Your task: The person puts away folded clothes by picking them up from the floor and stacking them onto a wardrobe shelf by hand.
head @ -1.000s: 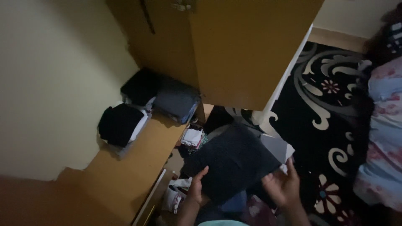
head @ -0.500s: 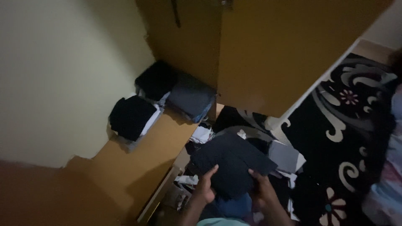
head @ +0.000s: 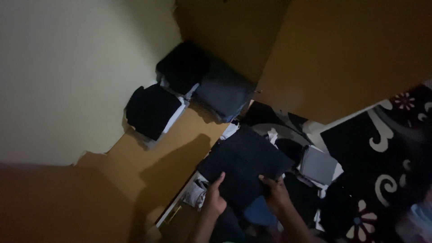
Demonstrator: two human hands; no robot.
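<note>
Both my hands hold a folded dark navy garment (head: 245,164) flat in front of me. My left hand (head: 214,198) grips its near left edge, thumb on top. My right hand (head: 275,193) grips its near right edge. The garment hangs just right of a wooden shelf top (head: 157,157) and above a heap of mixed clothes (head: 292,153). A blue cloth (head: 258,213) shows below the garment, between my wrists.
On the shelf top by the pale wall lie folded piles: a black one over white (head: 152,110), another black one (head: 182,67) and a grey-blue one (head: 222,92). An open wooden wardrobe door (head: 351,58) hangs on the right. A black patterned rug (head: 387,153) covers the floor.
The view has swung left and down. My hands carried the folded garment left, closer to the shelf top, and my right hand closed on its edge.
</note>
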